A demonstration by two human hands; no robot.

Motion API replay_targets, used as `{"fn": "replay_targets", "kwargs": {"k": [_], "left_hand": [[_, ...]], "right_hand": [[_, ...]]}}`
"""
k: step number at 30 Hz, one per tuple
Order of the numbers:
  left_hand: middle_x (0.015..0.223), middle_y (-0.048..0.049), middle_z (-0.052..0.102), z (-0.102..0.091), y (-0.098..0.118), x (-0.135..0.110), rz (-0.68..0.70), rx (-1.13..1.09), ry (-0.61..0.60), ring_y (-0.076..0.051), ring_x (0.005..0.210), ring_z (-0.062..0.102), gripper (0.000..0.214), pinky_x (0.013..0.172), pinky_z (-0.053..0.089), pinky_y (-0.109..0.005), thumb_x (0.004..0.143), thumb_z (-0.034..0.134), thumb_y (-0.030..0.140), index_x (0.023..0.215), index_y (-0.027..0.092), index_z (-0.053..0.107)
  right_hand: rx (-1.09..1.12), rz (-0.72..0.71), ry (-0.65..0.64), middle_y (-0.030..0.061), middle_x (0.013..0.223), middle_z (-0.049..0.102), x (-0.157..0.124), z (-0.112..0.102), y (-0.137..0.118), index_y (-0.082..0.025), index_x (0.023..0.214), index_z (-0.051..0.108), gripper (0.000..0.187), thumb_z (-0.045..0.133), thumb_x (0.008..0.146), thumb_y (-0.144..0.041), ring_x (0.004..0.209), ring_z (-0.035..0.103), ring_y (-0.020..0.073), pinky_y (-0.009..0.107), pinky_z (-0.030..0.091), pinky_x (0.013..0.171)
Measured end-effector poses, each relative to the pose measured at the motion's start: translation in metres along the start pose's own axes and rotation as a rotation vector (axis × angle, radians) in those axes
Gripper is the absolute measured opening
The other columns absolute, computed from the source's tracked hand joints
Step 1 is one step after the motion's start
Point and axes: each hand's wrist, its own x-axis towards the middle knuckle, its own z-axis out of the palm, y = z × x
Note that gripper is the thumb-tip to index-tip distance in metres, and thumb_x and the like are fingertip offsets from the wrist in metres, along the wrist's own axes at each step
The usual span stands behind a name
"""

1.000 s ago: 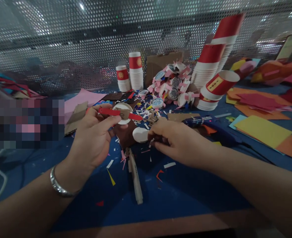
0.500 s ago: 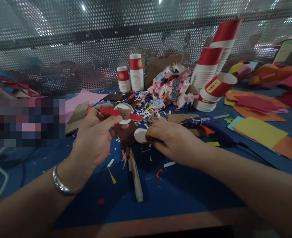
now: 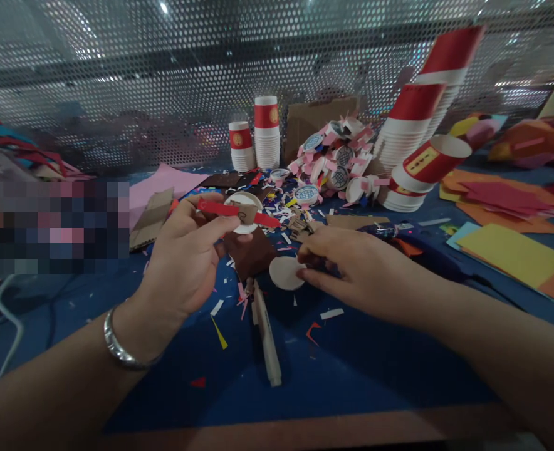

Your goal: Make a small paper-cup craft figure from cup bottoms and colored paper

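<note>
Left grip (image 3: 183, 258) is pinching a rimmed disc (image 3: 239, 199), red strip (image 3: 218, 208) and tab (image 3: 245, 214) lying across, apparently assembled. Right grip (image 3: 359, 266) is holding a flat disc (image 3: 285, 274) by its edge, between grips, seemingly unattached. Finished-looking pieces (image 3: 336, 160) are lying heaped beyond.

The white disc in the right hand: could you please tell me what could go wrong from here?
The right hand appears to pinch the white disc only by its edge, so it might slip onto the blue table and pick up paper scraps.

The right forearm could brush the blue glue gun beside it; whether it is hot cannot be told.

A bump might topple the tilted red-and-white cup.
</note>
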Motion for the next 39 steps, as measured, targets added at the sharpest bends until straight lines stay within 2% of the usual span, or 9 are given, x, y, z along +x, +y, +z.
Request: {"fn": "replay_targets", "kwargs": {"k": [3, 11, 16, 20, 24, 31, 39], "left_hand": [[0.093, -0.0045, 0.072, 0.001, 0.000, -0.001, -0.004, 0.013, 0.002, -0.020, 0.086, 0.072, 0.026, 0.068, 0.061, -0.028, 0.077, 0.070, 0.001, 0.093, 0.020, 0.059], [0.092, -0.0046, 0.072, 0.000, 0.000, -0.001, 0.015, 0.007, 0.009, -0.021, 0.088, 0.072, 0.028, 0.065, 0.061, -0.027, 0.075, 0.072, 0.002, 0.092, 0.020, 0.059], [0.093, -0.0039, 0.072, 0.001, 0.000, -0.002, -0.002, 0.022, 0.004, -0.021, 0.088, 0.072, 0.027, 0.065, 0.061, -0.027, 0.075, 0.072, 0.003, 0.092, 0.021, 0.060], [0.095, -0.0037, 0.071, 0.002, 0.000, -0.002, -0.009, 0.034, 0.014, -0.022, 0.089, 0.071, 0.027, 0.065, 0.061, -0.029, 0.074, 0.073, 0.004, 0.090, 0.022, 0.061], [0.097, -0.0033, 0.070, 0.001, 0.000, -0.002, -0.004, 0.036, 0.013, -0.022, 0.089, 0.070, 0.027, 0.067, 0.063, -0.031, 0.074, 0.075, 0.005, 0.090, 0.023, 0.061], [0.095, -0.0030, 0.070, 0.000, 0.000, -0.002, -0.010, 0.048, -0.009, -0.022, 0.090, 0.070, 0.023, 0.069, 0.063, -0.031, 0.076, 0.074, 0.007, 0.089, 0.022, 0.062], [0.098, -0.0048, 0.072, 0.002, 0.002, -0.003, -0.011, 0.066, -0.007, -0.024, 0.097, 0.070, 0.022, 0.071, 0.062, -0.032, 0.077, 0.073, 0.007, 0.089, 0.022, 0.062]], "right_hand": [[-0.011, 0.073, -0.033, 0.0087, 0.099, 0.066, 0.001, 0.003, -0.002, -0.017, 0.103, 0.063, 0.015, 0.059, 0.092, -0.027, 0.084, 0.060, 0.0219, 0.033, 0.041, 0.072], [-0.029, 0.173, 0.009, 0.0078, 0.095, 0.067, 0.000, 0.003, -0.005, -0.018, 0.102, 0.059, 0.018, 0.059, 0.090, -0.031, 0.077, 0.061, 0.0205, 0.031, 0.038, 0.064], [-0.014, 0.178, -0.046, 0.0067, 0.084, 0.068, 0.001, 0.003, -0.008, -0.019, 0.087, 0.062, 0.013, 0.055, 0.090, -0.029, 0.072, 0.059, 0.0199, 0.031, 0.034, 0.060], [-0.059, 0.185, -0.040, 0.0059, 0.080, 0.068, 0.003, 0.003, -0.011, -0.019, 0.080, 0.061, 0.010, 0.055, 0.087, -0.023, 0.069, 0.058, 0.0193, 0.031, 0.031, 0.059], [-0.091, 0.167, -0.002, 0.0048, 0.080, 0.068, 0.002, 0.001, -0.011, -0.020, 0.081, 0.061, 0.009, 0.054, 0.087, -0.023, 0.069, 0.058, 0.0194, 0.031, 0.029, 0.057], [-0.204, 0.047, 0.217, 0.0033, 0.073, 0.062, -0.007, -0.003, -0.012, -0.019, 0.080, 0.054, 0.010, 0.052, 0.089, -0.024, 0.064, 0.056, 0.0171, 0.030, 0.028, 0.057], [-0.225, -0.101, 0.234, 0.0021, 0.069, 0.061, -0.008, 0.002, -0.011, -0.016, 0.088, 0.059, 0.008, 0.052, 0.088, -0.020, 0.059, 0.054, 0.0162, 0.031, 0.024, 0.055]]}}
